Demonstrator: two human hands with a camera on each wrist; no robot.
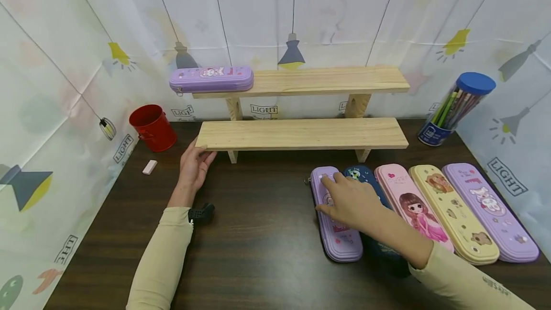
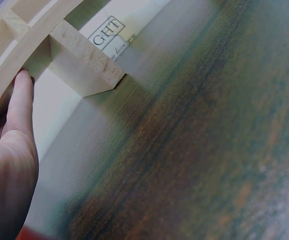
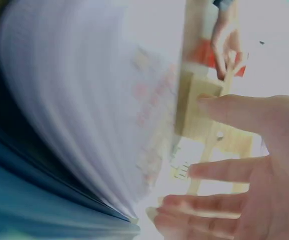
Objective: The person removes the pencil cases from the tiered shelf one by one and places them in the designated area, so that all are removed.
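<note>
My left hand (image 1: 194, 169) grips the left end of the lower board of a two-tier wooden shelf (image 1: 303, 135). In the left wrist view the thumb presses under the board, and most of the other fingers are hidden. My right hand (image 1: 355, 202) hovers over a purple pencil case (image 1: 344, 245) lying on the table, its fingers spread. The right wrist view shows a gap between those fingers and the blurred case. Partly covered by the right hand and wrist, a dark blue pencil case (image 1: 360, 173) lies beside the purple one.
Pink (image 1: 398, 183), yellow (image 1: 452, 209) and purple (image 1: 486, 204) pencil cases lie at the right. Another purple case (image 1: 211, 85) sits on the upper board's left end. A red bucket (image 1: 157, 133), a white eraser (image 1: 149, 167) and a blue-lidded pencil jar (image 1: 452, 109) flank the shelf.
</note>
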